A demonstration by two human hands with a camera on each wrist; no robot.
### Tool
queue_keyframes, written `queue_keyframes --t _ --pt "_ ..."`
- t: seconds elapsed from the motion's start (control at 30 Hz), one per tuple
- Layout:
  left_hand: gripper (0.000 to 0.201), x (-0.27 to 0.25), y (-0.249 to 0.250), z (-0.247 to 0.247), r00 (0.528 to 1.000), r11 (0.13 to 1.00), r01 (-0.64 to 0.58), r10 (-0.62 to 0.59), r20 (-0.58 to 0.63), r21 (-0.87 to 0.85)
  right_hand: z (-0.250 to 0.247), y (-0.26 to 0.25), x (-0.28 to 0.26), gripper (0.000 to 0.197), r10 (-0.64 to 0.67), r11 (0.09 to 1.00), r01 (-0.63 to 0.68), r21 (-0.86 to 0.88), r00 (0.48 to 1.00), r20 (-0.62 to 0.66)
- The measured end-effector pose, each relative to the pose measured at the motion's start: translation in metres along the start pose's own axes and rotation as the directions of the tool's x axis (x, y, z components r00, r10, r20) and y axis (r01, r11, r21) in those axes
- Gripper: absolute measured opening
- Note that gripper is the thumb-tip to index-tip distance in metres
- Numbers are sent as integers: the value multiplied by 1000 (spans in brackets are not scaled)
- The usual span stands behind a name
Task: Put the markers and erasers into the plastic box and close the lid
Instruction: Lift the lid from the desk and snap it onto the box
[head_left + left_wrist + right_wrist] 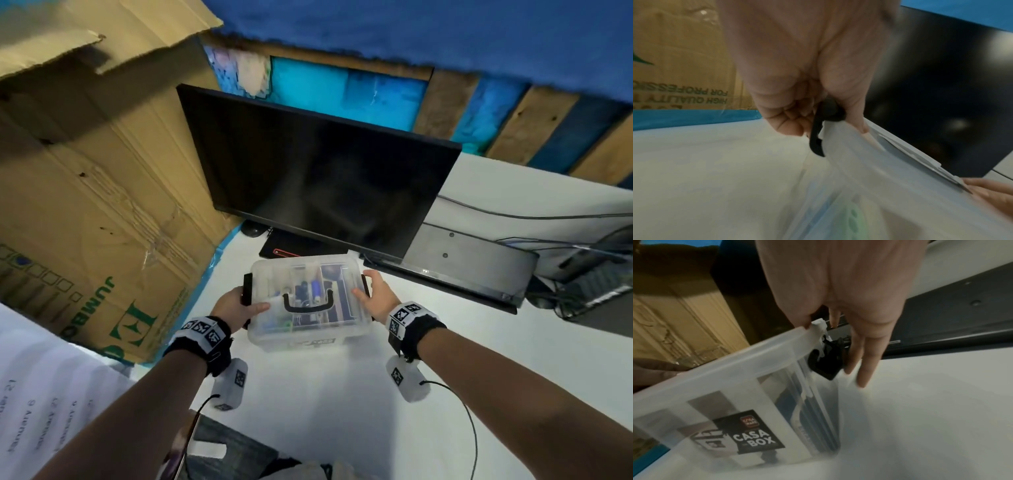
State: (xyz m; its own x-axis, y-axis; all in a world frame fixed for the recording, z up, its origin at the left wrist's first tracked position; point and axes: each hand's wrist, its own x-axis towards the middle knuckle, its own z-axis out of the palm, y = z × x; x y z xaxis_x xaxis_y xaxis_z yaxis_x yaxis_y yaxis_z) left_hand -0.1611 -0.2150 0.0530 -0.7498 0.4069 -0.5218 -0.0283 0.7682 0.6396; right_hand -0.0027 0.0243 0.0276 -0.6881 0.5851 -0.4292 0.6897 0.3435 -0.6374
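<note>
A clear plastic box (308,337) stands on the white table with its lid (301,270) on top and a black carry handle (308,303) lying flat. Blue and dark markers (310,289) and a dark blue block (337,294) show through the lid. My left hand (239,306) grips the black left latch (817,139), thumb resting on the lid. My right hand (371,298) sits at the right side, thumb on the lid's edge and straight fingers (865,369) alongside the black right latch (828,361). A label reading CASA BOX (754,439) is on the front wall.
A dark monitor (318,171) stands just behind the box. A large cardboard carton (85,188) closes off the left side. Cables and dark equipment (582,274) lie at the right. White table surface (342,394) stretches in front of the box.
</note>
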Motion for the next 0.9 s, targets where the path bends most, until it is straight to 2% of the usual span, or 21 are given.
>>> queue_keyframes --t 0.1,0.2,0.33,0.4,0.53,0.77,0.9 --pt "63 3 0 11 997 995 34 -28 66 -91 -6 10 -7 70 126 969 -140 204 989 81" --pt "62 5 1 21 996 989 49 -38 79 -138 -12 16 -8 79 152 967 -159 198 987 49" --pt "59 9 4 27 999 993 -5 10 42 -114 -4 17 -6 48 108 981 -108 159 994 11" --pt "58 10 8 30 999 996 -22 25 25 -81 4 16 -9 43 125 974 -119 194 992 -19" --pt "53 10 16 35 1000 1000 -24 24 -9 -7 8 15 -12 45 135 957 -124 262 991 -24" --pt "37 14 23 49 992 999 -20 25 -121 47 18 2 -8 51 199 964 -175 200 975 -103" --pt "38 18 22 55 985 996 -81 76 -156 -24 15 -4 -8 55 266 954 -252 162 962 -65"
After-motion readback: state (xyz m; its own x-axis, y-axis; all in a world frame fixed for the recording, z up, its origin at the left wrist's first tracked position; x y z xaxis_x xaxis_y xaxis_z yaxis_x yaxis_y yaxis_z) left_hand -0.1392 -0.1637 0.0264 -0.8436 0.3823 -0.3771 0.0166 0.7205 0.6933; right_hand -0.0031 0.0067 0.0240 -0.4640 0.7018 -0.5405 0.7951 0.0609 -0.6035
